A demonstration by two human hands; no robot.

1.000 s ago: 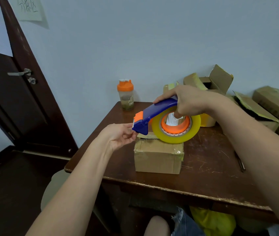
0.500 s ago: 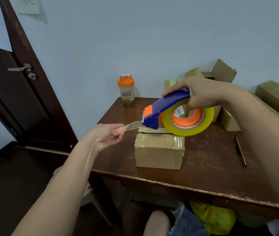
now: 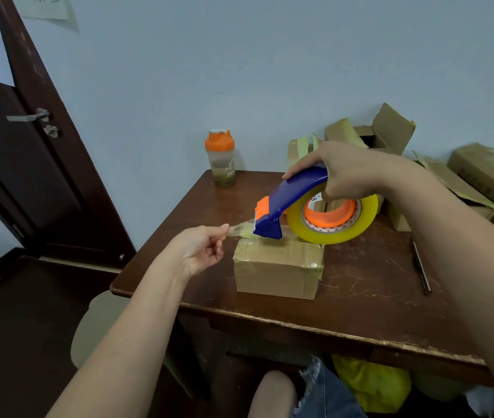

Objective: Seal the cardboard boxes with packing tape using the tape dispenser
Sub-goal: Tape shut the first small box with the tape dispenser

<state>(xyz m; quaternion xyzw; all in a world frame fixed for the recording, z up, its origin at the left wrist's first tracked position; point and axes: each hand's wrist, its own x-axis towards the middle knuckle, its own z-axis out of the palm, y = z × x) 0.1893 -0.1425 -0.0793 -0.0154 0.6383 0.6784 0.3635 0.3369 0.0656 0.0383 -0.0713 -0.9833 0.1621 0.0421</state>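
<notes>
The right hand point(image 3: 345, 173) is wrapped around the curved blue plastic handle of the blue and orange tape dispenser point(image 3: 285, 206). Its fingers curl under the handle and into the middle of the roll. The dispenser holds a big round roll of see-through yellow packing tape point(image 3: 334, 227) on an orange wheel. The dispenser is up in the air, just above the small brown cardboard box point(image 3: 277, 268), with its blue nose close over the top of the box near the left edge.

The left hand point(image 3: 203, 248) pinches the loose end of the thin clear strip of tape point(image 3: 239, 229) between the thumb and the first finger. The other fingers are curled in. The strip goes from that pinch to the nose of the dispenser. This hand is to the left of the box and does not touch it.

The small box sits on the dark brown wooden table point(image 3: 360, 291), near the front edge. It has shiny tape on its top and sides.

At the back left of the table stands a clear plastic bottle with an orange lid point(image 3: 220, 158). At the back right is a heap of open, bent cardboard boxes point(image 3: 390, 134) by the wall. A thin dark pen point(image 3: 420, 267) lies on the table on the right side. A dark brown door with a silver handle point(image 3: 28, 116) is on the left
</notes>
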